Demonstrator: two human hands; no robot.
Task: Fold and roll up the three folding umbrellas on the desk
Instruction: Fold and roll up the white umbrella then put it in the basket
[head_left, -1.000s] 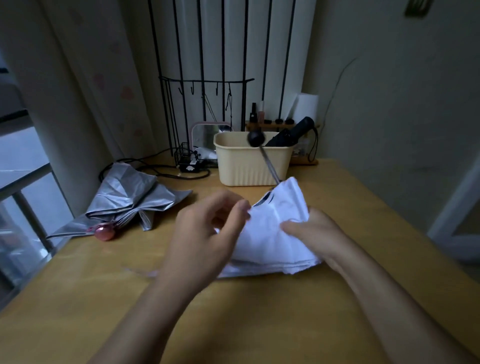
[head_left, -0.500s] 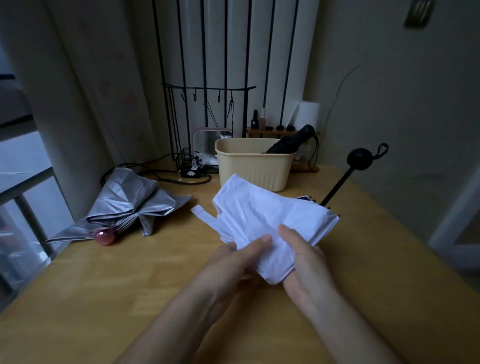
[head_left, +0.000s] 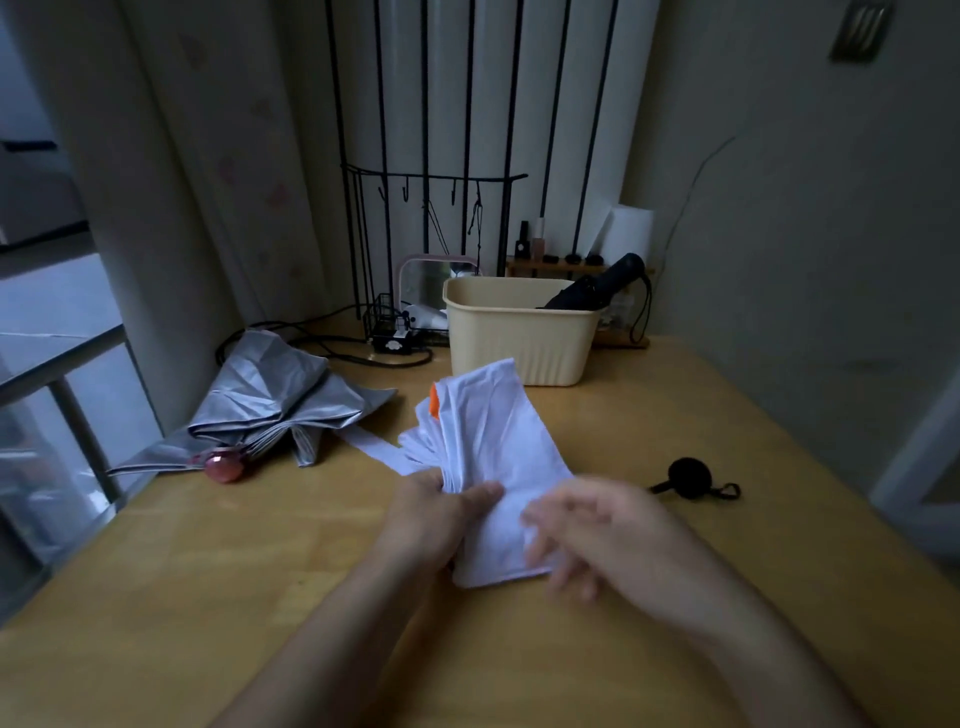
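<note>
Your left hand (head_left: 441, 512) pinches the white umbrella (head_left: 493, 431) at its pleats; your right hand (head_left: 597, 530), blurred, shows no readable grip. Loosen the pinch and the folds may splay.

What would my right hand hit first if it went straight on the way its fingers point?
Most likely the white umbrella, gripped by the left hand. The right hand is blurred, so whether it already touches the fabric is unclear.

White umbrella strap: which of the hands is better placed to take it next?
Probably the left. The strap trails on the desk just beyond the left hand, which pinches the white umbrella by its folds. The right hand, blurred, lies on the umbrella's other side and would have to cross it.
</note>
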